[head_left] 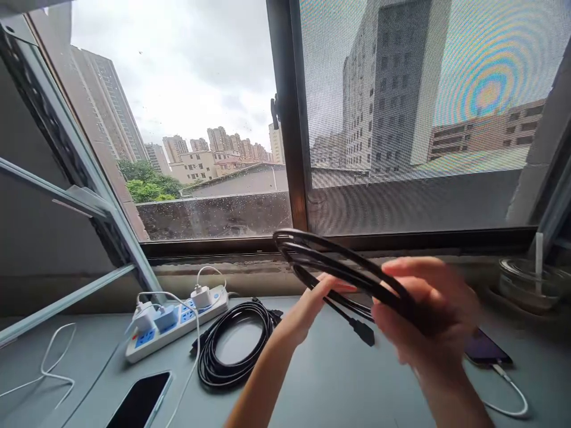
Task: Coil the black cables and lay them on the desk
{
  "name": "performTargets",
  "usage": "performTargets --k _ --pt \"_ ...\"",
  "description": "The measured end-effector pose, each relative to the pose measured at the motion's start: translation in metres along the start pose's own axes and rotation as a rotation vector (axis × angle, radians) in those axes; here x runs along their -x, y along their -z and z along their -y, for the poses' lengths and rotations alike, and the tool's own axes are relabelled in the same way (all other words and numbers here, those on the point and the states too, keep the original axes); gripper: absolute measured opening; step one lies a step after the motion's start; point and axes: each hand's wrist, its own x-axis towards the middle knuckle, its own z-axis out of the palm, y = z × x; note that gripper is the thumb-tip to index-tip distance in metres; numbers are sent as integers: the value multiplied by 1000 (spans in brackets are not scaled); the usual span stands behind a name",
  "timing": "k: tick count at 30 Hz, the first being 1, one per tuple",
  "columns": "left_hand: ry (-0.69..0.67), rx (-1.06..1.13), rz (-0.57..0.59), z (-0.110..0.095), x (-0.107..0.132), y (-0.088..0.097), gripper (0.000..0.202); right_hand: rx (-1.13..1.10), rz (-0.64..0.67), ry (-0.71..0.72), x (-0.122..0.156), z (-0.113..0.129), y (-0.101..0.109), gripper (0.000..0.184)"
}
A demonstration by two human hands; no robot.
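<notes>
A black cable (334, 270) is gathered in several loose loops and held up above the desk. My right hand (435, 315) is closed around the bundled end of the loops, slightly blurred. At the lower side of the loops, my left hand (312, 306) grips the cable, its fingertips partly hidden behind the strands. One black plug (362, 331) of the cable hangs down between my hands. To the left of my left forearm, a second coiled black cable (232, 356) lies flat on the desk (330, 386).
A white power strip (178, 327) with chargers plugged in lies at the left. A phone (140, 401) rests before it, with white cords around. Another phone (488, 349) is charging at the right. A lidded cup with straw (529, 282) stands by the window (214, 178).
</notes>
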Motion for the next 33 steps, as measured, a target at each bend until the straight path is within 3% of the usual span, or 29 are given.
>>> performTargets --k 2,5,9,12,17,22,26,29,33 --pt "-8 182 -50 0 -5 1 38 -100 -56 -75 -8 -18 5 33" --pt "-74 368 -220 0 -10 6 35 -185 -109 -220 -22 -50 8 46" --pt "-179 211 -410 0 -13 18 30 125 -150 -237 -28 -77 6 50" --pt "-236 4 -480 -2 -13 28 35 325 -82 -185 -25 -80 7 47" --pt "-293 -254 -495 -9 -10 39 42 406 47 -94 -22 -74 9 42" --pt "-264 -366 -439 -19 -3 42 32 425 -12 -100 -25 -70 9 38" --pt "-261 -438 -423 -23 1 44 20 517 -1 -8 -25 -70 10 37" --pt "-246 -443 -389 -24 1 46 22 540 18 41 -25 -70 10 36" --pt "-221 -393 -319 -25 -1 47 34 549 -66 96 -25 -68 10 29"
